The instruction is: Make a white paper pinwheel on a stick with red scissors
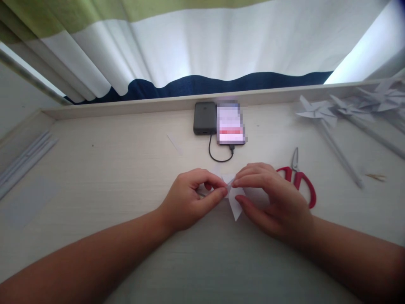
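Observation:
Between my hands is a white folded paper pinwheel, partly covered by my fingers. My left hand is closed, with thumb and index finger pinching the pinwheel near its middle. From the other side, my right hand grips the paper, fingertips at the centre and thumb by the lower blade. Red-handled scissors lie just beyond my right hand, blades pointing away and a handle partly hidden by the hand.
A black power bank and a cabled phone lie at the back. Finished pinwheels on paper sticks are at right, near small brown sticks. Paper tubes and a paper sheet lie left. A curtain hangs behind.

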### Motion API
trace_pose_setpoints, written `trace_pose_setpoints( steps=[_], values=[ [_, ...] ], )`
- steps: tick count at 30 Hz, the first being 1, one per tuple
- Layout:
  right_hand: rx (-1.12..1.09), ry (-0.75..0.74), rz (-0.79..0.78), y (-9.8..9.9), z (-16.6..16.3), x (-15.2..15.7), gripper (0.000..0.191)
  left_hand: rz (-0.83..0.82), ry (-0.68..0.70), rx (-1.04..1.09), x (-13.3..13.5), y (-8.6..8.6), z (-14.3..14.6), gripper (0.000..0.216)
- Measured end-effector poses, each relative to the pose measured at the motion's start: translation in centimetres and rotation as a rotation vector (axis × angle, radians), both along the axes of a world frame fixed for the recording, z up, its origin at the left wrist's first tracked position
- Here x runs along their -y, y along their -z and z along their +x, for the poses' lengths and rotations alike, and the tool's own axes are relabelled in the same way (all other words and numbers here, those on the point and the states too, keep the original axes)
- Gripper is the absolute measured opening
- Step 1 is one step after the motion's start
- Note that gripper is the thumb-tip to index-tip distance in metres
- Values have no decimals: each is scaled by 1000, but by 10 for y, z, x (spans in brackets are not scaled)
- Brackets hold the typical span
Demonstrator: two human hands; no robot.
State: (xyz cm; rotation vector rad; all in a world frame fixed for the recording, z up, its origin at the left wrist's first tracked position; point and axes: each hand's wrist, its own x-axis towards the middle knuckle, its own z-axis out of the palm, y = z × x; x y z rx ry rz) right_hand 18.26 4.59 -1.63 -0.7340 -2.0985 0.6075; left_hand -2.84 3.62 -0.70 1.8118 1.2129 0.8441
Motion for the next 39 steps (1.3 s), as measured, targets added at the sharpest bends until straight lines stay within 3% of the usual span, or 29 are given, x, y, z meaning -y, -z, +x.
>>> trace_pose_setpoints(
  steps=[23,39],
  values=[
    [28,29,80,-2,-1,7,28,-25,-5,39,6,0,7,13],
    [51,44,-26,-1,-3,5,18,67,3,23,8,3,6,10]
  ],
)
